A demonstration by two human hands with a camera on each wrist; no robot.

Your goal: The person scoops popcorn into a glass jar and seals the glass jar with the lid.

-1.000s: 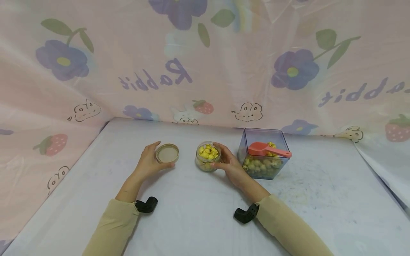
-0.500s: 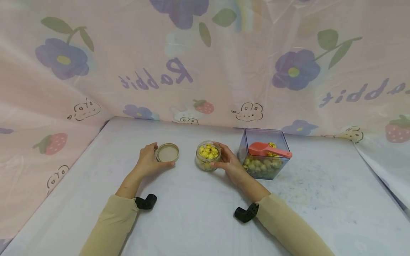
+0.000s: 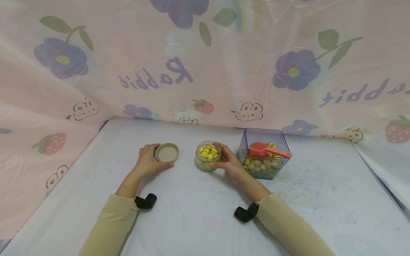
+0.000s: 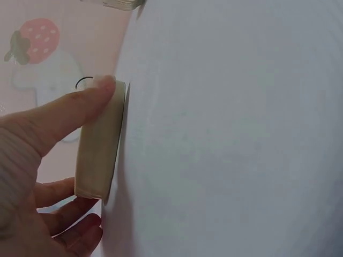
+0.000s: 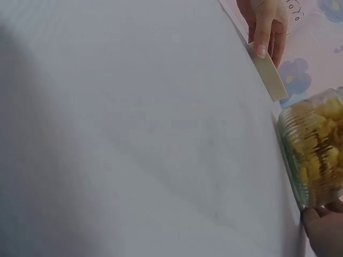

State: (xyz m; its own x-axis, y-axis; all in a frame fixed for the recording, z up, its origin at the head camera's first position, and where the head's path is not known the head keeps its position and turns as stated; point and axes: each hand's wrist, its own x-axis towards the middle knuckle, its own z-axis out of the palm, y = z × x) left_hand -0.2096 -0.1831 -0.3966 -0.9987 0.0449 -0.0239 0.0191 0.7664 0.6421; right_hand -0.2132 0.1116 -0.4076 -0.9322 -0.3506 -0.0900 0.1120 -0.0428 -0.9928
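Note:
My left hand (image 3: 148, 160) pinches a round jar lid (image 3: 167, 153), which lies inner side up on the white table. In the left wrist view the thumb presses one side of the pale lid (image 4: 101, 144), with the fingers at its opposite side. To the right, a small clear glass jar (image 3: 204, 166) stands upright, filled with yellow popcorn (image 3: 208, 152). My right hand (image 3: 233, 170) grips the jar from its right side, thumb in front and fingers behind. The right wrist view shows the ribbed jar (image 5: 311, 155) at the edge, with only part of that hand visible.
Just right of my right hand stands a clear bluish square container (image 3: 264, 133), partly full of popcorn. A coral scoop (image 3: 267, 149) lies across its top, handle over the right front corner. A patterned curtain (image 3: 217, 74) hangs behind the white-covered table (image 3: 192, 217).
My left fingers have drawn in closer round the far side of the lid. The lid, the jar, my right hand and the container stay practically where they were.

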